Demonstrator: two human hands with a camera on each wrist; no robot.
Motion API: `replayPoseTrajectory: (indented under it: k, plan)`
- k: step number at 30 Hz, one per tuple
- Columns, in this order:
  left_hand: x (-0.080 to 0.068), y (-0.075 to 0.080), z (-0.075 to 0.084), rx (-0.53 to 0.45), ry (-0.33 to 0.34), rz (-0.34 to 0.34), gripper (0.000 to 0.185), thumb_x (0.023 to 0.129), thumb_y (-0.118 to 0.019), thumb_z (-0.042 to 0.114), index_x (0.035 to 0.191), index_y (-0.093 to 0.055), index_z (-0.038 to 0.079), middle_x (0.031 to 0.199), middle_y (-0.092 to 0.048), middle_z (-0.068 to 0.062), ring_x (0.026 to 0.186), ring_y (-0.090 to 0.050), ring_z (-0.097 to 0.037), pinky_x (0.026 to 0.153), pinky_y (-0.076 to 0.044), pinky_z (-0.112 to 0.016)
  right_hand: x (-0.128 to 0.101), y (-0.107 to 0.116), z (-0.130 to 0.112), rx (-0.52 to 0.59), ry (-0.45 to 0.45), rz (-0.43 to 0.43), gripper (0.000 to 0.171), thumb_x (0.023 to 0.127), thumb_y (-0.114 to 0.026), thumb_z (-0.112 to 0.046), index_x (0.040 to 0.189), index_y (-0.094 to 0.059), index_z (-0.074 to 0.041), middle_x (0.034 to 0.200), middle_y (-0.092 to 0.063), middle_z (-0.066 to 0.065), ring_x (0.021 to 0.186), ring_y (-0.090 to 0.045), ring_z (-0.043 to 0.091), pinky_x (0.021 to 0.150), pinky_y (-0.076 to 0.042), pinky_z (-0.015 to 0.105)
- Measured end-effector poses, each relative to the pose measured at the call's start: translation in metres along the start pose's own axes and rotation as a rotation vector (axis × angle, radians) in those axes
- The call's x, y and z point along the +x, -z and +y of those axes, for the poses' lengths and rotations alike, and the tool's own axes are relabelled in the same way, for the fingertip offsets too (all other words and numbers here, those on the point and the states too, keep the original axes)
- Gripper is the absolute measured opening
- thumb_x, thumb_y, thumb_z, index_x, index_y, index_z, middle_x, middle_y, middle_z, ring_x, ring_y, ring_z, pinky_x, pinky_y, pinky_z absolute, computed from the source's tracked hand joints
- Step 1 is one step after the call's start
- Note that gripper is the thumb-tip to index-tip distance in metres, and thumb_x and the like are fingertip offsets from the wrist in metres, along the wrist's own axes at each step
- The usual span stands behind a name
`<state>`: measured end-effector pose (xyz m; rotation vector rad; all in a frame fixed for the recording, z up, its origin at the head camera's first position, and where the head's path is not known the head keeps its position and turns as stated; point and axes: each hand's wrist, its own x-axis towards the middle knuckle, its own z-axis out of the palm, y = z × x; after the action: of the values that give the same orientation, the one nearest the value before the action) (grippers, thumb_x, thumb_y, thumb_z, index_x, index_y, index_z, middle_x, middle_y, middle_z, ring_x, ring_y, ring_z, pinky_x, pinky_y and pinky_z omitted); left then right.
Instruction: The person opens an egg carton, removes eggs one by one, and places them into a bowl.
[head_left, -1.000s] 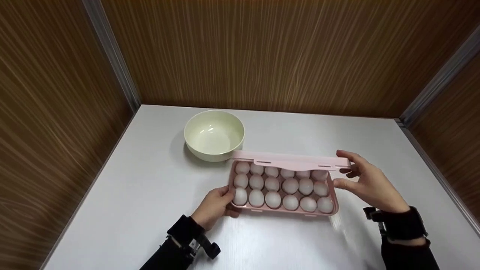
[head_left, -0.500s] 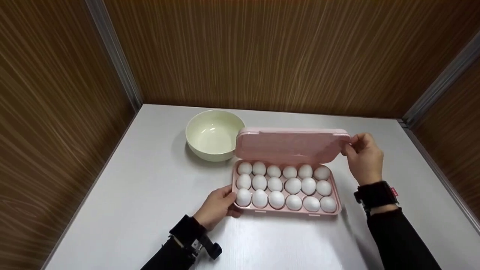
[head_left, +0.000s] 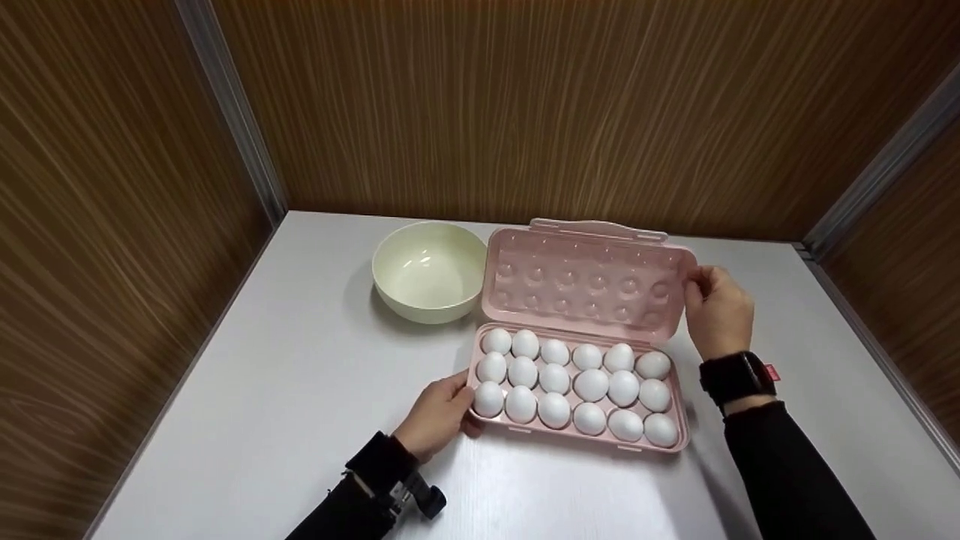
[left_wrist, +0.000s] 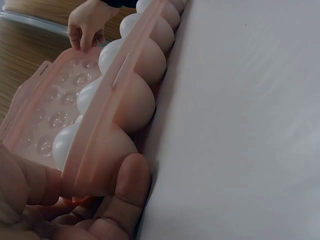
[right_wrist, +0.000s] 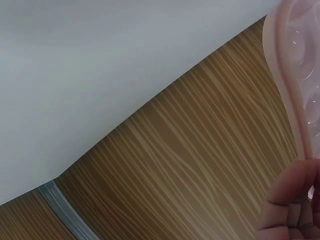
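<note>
A pink egg carton [head_left: 570, 431] stands on the white table with its lid [head_left: 585, 281] swung up and tilted back. Rows of white eggs [head_left: 591, 385] fill its base. My left hand [head_left: 433, 420] grips the near left corner of the base, and in the left wrist view its thumb and fingers [left_wrist: 132, 182] pinch the rim. With its fingertips, my right hand [head_left: 720, 311] pinches the right edge of the lid. The lid's dimpled inner side shows in the left wrist view. Only part of the lid's edge and my right fingers [right_wrist: 287, 200] show in the right wrist view.
A pale green bowl [head_left: 431, 277] stands at the back left, close beside the lid's left edge. Nothing shows inside it. Wood-grain panels [head_left: 525, 112] enclose the white table [head_left: 262, 390] at the back and both sides.
The lid has swung from nearly closed over the eggs to tilted back behind them, my right hand moving up and away with it. My left hand keeps its grip on the carton's corner.
</note>
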<state>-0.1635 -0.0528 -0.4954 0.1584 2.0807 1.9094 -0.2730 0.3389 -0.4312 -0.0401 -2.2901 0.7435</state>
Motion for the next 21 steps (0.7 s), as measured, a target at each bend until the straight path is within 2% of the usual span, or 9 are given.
replayPoseTrajectory:
  k: [3,5,7,9,11,13,15,18,21]
  plan:
    - [0.0,-0.002,0.0,-0.042,0.001,-0.012,0.045,0.111,-0.042,0.008,0.153,-0.053,-0.004,0.11,-0.072,-0.018,0.075,-0.069,-0.017,0.07,-0.065,-0.036,0.0,0.002,0.002,-0.007,-0.008,-0.085,0.022,0.1,-0.068,-0.005,0.118,-0.075,0.006,0.101,-0.078,0.026,0.084,-0.072,0.039,0.07,-0.037,0.013]
    - [0.0,-0.004,-0.001,-0.067,0.005,-0.029,0.045,0.112,-0.042,0.008,0.154,-0.051,-0.005,0.113,-0.072,-0.019,0.078,-0.069,-0.017,0.072,-0.065,-0.036,-0.002,0.003,0.005,-0.006,-0.001,-0.164,0.028,0.102,-0.066,-0.007,0.127,-0.074,0.004,0.1,-0.077,0.028,0.081,-0.071,0.039,0.068,-0.041,0.018]
    - [-0.001,-0.005,-0.001,-0.084,0.009,-0.052,0.044,0.112,-0.042,0.007,0.154,-0.051,-0.005,0.116,-0.071,-0.019,0.08,-0.07,-0.017,0.074,-0.065,-0.036,-0.004,0.005,0.009,-0.011,0.013,-0.259,0.033,0.105,-0.063,-0.01,0.135,-0.071,0.003,0.104,-0.077,0.03,0.085,-0.072,0.042,0.071,-0.05,0.03]
    - [-0.001,-0.007,-0.001,-0.084,0.007,-0.081,0.043,0.113,-0.042,0.007,0.152,-0.052,-0.005,0.119,-0.07,-0.019,0.083,-0.071,-0.018,0.076,-0.065,-0.036,-0.006,0.006,0.013,-0.016,0.017,-0.377,0.038,0.108,-0.058,-0.013,0.141,-0.065,0.004,0.114,-0.076,0.033,0.093,-0.072,0.045,0.077,-0.054,0.045]
    - [-0.002,-0.008,-0.001,-0.068,-0.002,-0.101,0.041,0.113,-0.043,0.007,0.151,-0.054,-0.005,0.12,-0.07,-0.02,0.085,-0.071,-0.018,0.079,-0.066,-0.037,-0.006,0.008,0.017,-0.02,0.01,-0.497,0.042,0.111,-0.053,-0.016,0.147,-0.059,0.004,0.131,-0.068,0.035,0.114,-0.07,0.051,0.092,-0.055,0.058]
    - [-0.002,-0.008,-0.001,-0.049,-0.011,-0.107,0.04,0.113,-0.044,0.008,0.149,-0.055,-0.005,0.121,-0.071,-0.02,0.086,-0.072,-0.019,0.08,-0.066,-0.038,-0.006,0.009,0.021,-0.021,-0.01,-0.613,0.046,0.114,-0.048,-0.02,0.153,-0.052,0.004,0.147,-0.056,0.034,0.135,-0.058,0.053,0.11,-0.048,0.065]
    - [-0.002,-0.009,-0.001,-0.036,-0.017,-0.107,0.039,0.113,-0.045,0.008,0.148,-0.056,-0.004,0.121,-0.071,-0.02,0.086,-0.072,-0.019,0.082,-0.065,-0.038,-0.004,0.009,0.025,-0.019,-0.036,-0.715,0.051,0.115,-0.045,-0.024,0.158,-0.044,0.002,0.156,-0.047,0.032,0.146,-0.047,0.054,0.121,-0.039,0.066]
    - [-0.002,-0.008,-0.001,-0.032,-0.021,-0.106,0.04,0.113,-0.046,0.009,0.15,-0.055,-0.004,0.121,-0.072,-0.02,0.086,-0.072,-0.019,0.082,-0.065,-0.038,-0.002,0.009,0.03,-0.013,-0.059,-0.82,0.056,0.116,-0.043,-0.029,0.162,-0.034,0.001,0.163,-0.038,0.028,0.152,-0.037,0.054,0.127,-0.03,0.066]
    - [0.0,-0.008,-0.002,-0.043,-0.02,-0.115,0.042,0.113,-0.047,0.009,0.152,-0.053,-0.004,0.121,-0.072,-0.02,0.086,-0.072,-0.018,0.082,-0.066,-0.038,-0.002,0.008,0.032,-0.01,-0.062,-0.856,0.058,0.115,-0.044,-0.031,0.163,-0.032,0.0,0.164,-0.037,0.027,0.152,-0.036,0.054,0.127,-0.029,0.066]
